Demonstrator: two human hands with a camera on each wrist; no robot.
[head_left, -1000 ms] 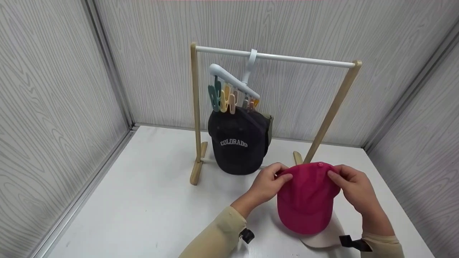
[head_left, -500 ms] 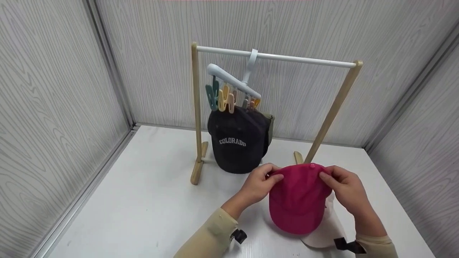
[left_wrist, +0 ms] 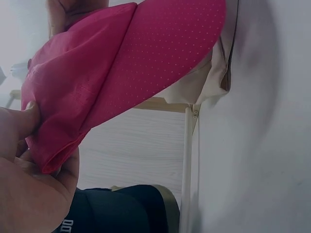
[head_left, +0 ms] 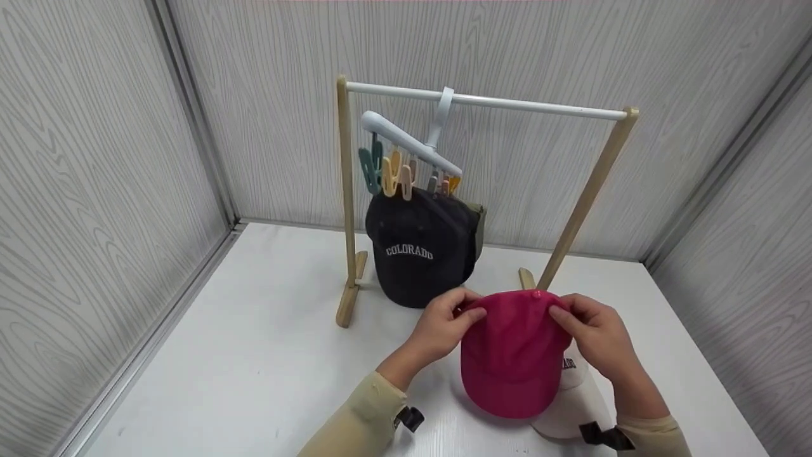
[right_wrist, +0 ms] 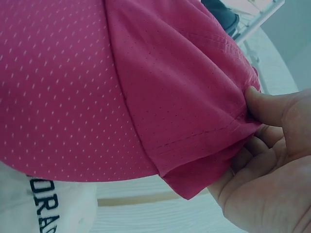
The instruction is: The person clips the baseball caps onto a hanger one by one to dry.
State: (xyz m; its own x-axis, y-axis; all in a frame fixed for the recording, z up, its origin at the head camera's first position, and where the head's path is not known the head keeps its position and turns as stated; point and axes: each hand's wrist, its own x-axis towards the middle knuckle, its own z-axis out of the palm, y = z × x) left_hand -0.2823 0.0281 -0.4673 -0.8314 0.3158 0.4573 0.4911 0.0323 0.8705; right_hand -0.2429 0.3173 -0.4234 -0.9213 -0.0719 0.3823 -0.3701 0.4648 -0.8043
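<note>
A pink baseball cap (head_left: pixel 512 355) hangs brim-down between both hands, its crown button (head_left: pixel 536 294) at the top. My left hand (head_left: pixel 444 325) pinches the crown's left side, thumb in front. On the opposite side my right hand (head_left: pixel 595 331) pinches the crown in the same way; the right wrist view shows the thumb pressed on the fabric and fingers curled behind. Partly hidden behind the pink cap, a white cap (head_left: pixel 574 406) with dark lettering lies on the table. A black COLORADO cap (head_left: pixel 419 254) hangs brim-down just beyond my left hand.
A wooden-legged rack (head_left: pixel 587 197) with a white rail (head_left: pixel 526 106) stands at the back. From it hangs a pale blue hanger (head_left: pixel 406 139) with several coloured clothespins (head_left: pixel 388 174). An olive cap (head_left: pixel 480 235) shows behind the black one. Wood-grain panels enclose the white table (head_left: pixel 254 355).
Both hands have moved left with the pink cap, exposing more of the white cap and its lettering. The hanger has turned slightly, its near end shifting left with the black cap.
</note>
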